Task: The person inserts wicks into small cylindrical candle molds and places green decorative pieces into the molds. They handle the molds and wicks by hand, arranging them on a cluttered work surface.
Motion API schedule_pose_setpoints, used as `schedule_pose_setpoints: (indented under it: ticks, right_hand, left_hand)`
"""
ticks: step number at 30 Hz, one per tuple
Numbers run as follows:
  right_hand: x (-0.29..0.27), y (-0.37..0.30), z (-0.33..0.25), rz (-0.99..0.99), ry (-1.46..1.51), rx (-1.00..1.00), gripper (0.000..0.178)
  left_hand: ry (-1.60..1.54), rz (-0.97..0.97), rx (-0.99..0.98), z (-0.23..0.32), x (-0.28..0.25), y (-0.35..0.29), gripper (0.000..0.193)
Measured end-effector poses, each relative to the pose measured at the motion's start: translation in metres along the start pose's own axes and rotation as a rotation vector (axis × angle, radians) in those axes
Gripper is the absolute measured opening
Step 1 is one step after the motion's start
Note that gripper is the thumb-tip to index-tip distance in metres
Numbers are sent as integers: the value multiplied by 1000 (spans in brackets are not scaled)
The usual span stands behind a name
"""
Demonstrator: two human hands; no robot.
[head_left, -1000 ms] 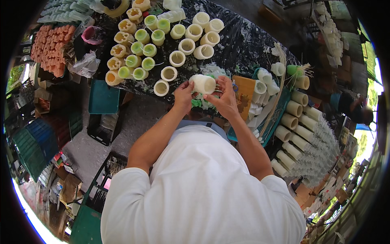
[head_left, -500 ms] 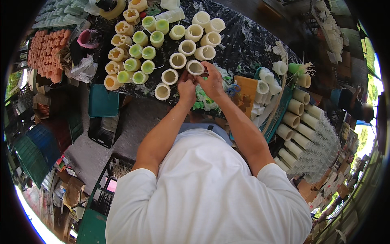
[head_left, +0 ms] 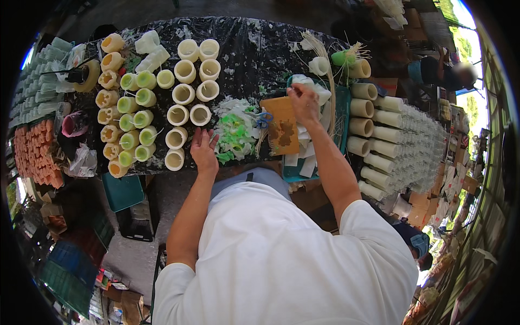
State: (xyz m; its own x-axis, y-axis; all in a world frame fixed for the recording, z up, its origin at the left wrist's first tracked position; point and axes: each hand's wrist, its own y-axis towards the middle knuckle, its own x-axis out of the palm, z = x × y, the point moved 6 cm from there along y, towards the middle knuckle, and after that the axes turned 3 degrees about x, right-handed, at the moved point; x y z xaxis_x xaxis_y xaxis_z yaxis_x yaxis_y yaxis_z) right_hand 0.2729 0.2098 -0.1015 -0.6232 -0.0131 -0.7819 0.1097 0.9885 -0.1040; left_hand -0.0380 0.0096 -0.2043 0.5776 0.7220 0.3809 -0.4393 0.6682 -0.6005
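Right hand [head_left: 303, 103] possibly pinching white piece [head_left: 320, 95]; scissors [head_left: 264, 119] near.

L hand [head_left: 203, 150] flat, fingers spread, arm extended; R hand [head_left: 303, 103] reached further out, fingers curled.

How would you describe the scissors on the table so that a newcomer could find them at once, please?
On the black table, find the heap of white and green scraps right of the left hand. The scissors lie at its right edge, beside the brown board; their blue handles set them apart.
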Motion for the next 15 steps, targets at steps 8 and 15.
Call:
schedule_pose_setpoints:
  ticks: [8, 15]
  right_hand:
    - [-82, -3, 22, 264, -117, -115, 32]
    - [32, -96, -56, -381, 142, -250, 30]
  left_hand:
    - [572, -222, 64, -10, -37, -22, 39]
    - [704, -449, 150, 25, 33, -37, 36]
